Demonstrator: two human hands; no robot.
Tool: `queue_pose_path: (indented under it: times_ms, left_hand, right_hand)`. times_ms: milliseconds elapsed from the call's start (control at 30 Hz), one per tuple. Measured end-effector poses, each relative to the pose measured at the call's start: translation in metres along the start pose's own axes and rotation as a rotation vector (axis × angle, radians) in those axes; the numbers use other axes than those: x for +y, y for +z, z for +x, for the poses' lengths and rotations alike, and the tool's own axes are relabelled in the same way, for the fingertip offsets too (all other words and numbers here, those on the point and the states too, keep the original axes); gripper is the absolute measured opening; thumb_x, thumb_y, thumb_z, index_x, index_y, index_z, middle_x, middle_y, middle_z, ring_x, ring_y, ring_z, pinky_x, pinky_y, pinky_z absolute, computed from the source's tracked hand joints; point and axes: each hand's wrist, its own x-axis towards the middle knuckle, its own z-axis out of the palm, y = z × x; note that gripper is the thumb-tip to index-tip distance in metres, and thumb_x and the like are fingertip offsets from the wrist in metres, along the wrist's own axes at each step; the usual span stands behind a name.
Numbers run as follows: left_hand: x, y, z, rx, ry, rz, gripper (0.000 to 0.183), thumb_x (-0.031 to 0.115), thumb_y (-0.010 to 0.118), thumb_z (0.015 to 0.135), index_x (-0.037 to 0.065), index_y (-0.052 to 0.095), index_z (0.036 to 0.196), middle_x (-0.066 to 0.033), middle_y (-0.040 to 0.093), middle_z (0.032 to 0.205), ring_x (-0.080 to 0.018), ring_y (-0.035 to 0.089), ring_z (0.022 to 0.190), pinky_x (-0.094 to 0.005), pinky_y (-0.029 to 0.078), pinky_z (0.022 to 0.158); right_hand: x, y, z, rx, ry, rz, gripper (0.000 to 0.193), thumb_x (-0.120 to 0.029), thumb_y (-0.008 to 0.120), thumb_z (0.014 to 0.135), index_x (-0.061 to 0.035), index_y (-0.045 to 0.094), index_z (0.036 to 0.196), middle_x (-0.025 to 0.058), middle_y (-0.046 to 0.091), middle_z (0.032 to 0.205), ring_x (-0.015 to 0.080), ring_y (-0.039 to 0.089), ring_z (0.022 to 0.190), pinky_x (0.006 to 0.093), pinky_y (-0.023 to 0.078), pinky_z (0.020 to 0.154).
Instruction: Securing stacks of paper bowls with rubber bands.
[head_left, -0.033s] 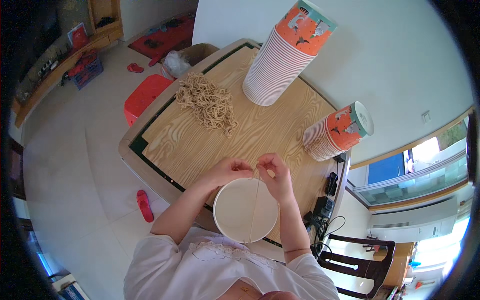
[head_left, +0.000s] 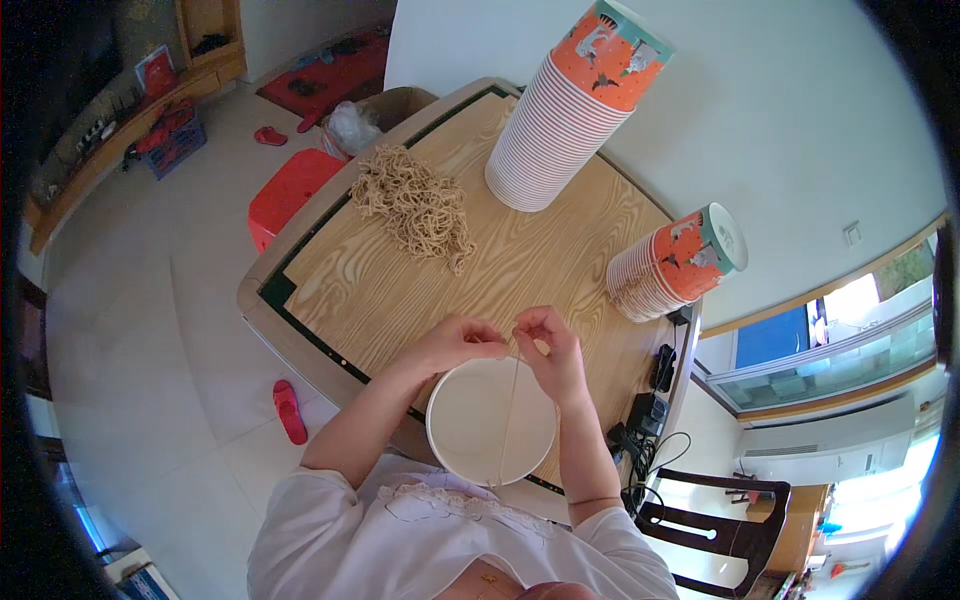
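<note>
A white paper bucket [head_left: 464, 425] stands at the near edge of the table, its mouth facing up at me. A thin tan string [head_left: 509, 412] runs straight across that mouth, from the near rim to the far one. Over the far rim, my right hand [head_left: 555, 362] pinches the string between thumb and fingertips. Close beside it on the left, my left hand [head_left: 462, 342] is closed too, fingertips together at the string; its exact hold is partly hidden. A tangled heap of tan string [head_left: 415, 208] lies farther back on the table.
A tall stack of paper buckets [head_left: 552, 125] leans in view at the back of the wooden table [head_left: 350, 290]. To the right is a shorter stack [head_left: 665, 265] with string around it. Black cables and adapters [head_left: 645, 415] lie along the right edge. A red stool [head_left: 290, 190] stands left.
</note>
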Motion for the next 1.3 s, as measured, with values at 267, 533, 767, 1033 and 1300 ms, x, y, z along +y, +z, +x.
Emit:
queue_pose_path:
  times_ms: [267,533,767,1033,1300]
  left_hand:
    - [0.003,0.003,0.0,0.042,0.039,-0.176,0.015,0.012,0.065,0.078,0.002,0.061,0.089,-0.0046,0.064,0.082,-0.01,0.06,0.077,-0.0235,0.046,0.071]
    - [0.003,0.004,0.001,0.017,0.017,-0.309,0.011,0.009,0.064,0.08,0.003,0.06,0.088,-0.0034,0.064,0.082,-0.0105,0.06,0.076,-0.0238,0.047,0.071]
    - [0.001,0.004,0.001,0.019,0.02,-0.27,0.011,0.01,0.064,0.082,0.003,0.062,0.091,-0.0024,0.064,0.082,-0.0079,0.059,0.074,-0.0213,0.046,0.066]
    - [0.0,0.005,0.003,0.054,0.046,-0.147,0.016,0.01,0.064,0.081,0.002,0.065,0.095,-0.0024,0.064,0.081,-0.0085,0.059,0.074,-0.0225,0.047,0.067]
    - [-0.004,0.004,0.004,0.142,0.043,-0.127,0.02,0.009,0.065,0.08,-0.001,0.063,0.097,-0.0061,0.064,0.083,-0.012,0.061,0.077,-0.0237,0.048,0.069]
  right_hand:
    - [-0.007,-0.006,-0.003,-0.12,0.027,-0.112,0.012,0.005,0.059,0.08,0.001,0.057,0.091,0.0054,0.059,0.085,0.0119,0.059,0.081,0.0253,0.048,0.075]
    - [-0.008,-0.009,-0.003,-0.136,0.012,-0.109,0.012,0.004,0.059,0.081,0.0013,0.057,0.092,0.0054,0.06,0.083,0.0124,0.059,0.08,0.0255,0.048,0.075]
    - [-0.016,-0.009,0.003,-0.107,-0.041,-0.027,0.019,0.005,0.055,0.082,-0.0005,0.059,0.1,0.0069,0.059,0.087,0.0146,0.058,0.081,0.0259,0.047,0.074]
    - [-0.028,-0.012,0.01,-0.163,-0.147,-0.21,0.029,0.006,0.053,0.081,-0.0061,0.06,0.106,0.0132,0.059,0.088,0.0289,0.059,0.081,0.0324,0.048,0.07]
    - [-0.029,-0.011,0.009,-0.149,-0.082,-0.228,0.028,0.006,0.056,0.079,-0.0034,0.06,0.106,0.0085,0.056,0.08,0.0177,0.057,0.073,0.0269,0.046,0.067]
